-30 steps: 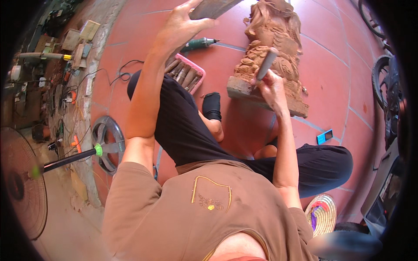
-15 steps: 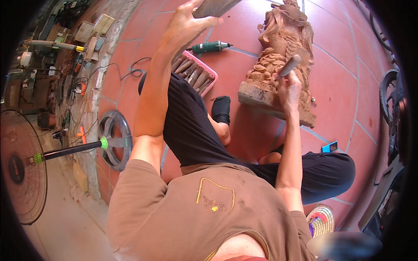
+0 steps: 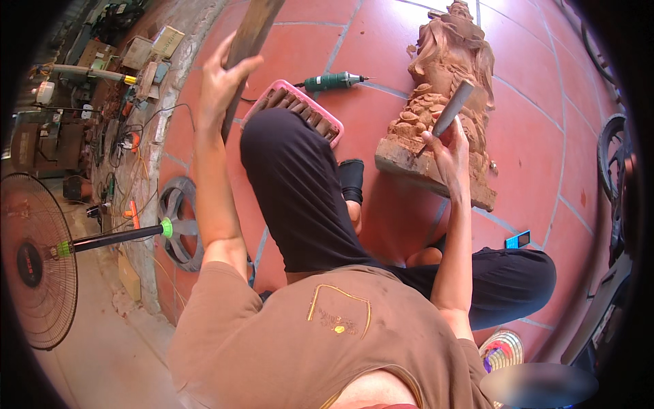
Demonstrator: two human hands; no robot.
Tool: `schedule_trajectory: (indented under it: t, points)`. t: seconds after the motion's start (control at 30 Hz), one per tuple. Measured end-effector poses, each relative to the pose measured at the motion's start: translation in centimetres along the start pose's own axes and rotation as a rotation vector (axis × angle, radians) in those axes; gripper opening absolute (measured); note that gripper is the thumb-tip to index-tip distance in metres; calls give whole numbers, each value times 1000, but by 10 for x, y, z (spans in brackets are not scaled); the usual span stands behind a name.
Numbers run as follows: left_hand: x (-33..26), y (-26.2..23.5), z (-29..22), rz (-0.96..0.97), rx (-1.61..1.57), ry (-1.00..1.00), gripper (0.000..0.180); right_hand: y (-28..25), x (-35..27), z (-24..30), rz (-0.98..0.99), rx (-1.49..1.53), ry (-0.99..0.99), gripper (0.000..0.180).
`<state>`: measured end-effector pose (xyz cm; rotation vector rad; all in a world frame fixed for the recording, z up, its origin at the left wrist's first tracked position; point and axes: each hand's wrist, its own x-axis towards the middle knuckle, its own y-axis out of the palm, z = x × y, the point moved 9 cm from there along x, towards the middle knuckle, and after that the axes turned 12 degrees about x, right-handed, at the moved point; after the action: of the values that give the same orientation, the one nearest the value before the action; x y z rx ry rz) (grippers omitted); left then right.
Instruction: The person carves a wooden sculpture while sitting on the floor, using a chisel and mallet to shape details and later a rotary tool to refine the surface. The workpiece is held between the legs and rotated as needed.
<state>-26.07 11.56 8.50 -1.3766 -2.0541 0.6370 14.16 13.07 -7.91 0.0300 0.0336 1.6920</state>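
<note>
Head cam: L hand (image 3: 219, 85) gripped round wooden bar (image 3: 253, 33), far left; R hand (image 3: 452, 153), well apart, clamped on chisel (image 3: 455, 105) at near end of carved statue (image 3: 449, 58), far right. Tip contact hard to tell. Prob. best: chisel steady, wooden bar square to its top.

Two bare hands show, one left hand (image 3: 222, 80) and one right hand (image 3: 452, 155). There is one long, flat brown wooden bar (image 3: 254, 31), one slim grey tapered tool (image 3: 454, 109) and one reddish-brown carved figure (image 3: 446, 71). One pink plastic basket (image 3: 340, 130) holds several brown rod-shaped tools (image 3: 295, 104), too overlapped to count exactly. There is also one green corded rotary tool (image 3: 330, 82), one small blue-and-black phone (image 3: 518, 240) and one round-caged standing fan (image 3: 37, 262).
</note>
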Motion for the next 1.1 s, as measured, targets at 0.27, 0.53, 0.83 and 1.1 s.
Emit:
schedule_trajectory:
  t: [0.27,0.53,0.83,1.1]
  points:
    - [-107,59,147,-67,-117,-249,67,17,1,-12,82,100,70,39]
    - [-152,87,227,-110,244,-411,68,-13,5,-16,61,-46,59,47]
    - [-171,112,231,-126,525,-154,67,13,21,-16,54,-35,64,44]
    - [-159,138,241,-67,613,-105,69,108,41,-17,224,-62,127,39]
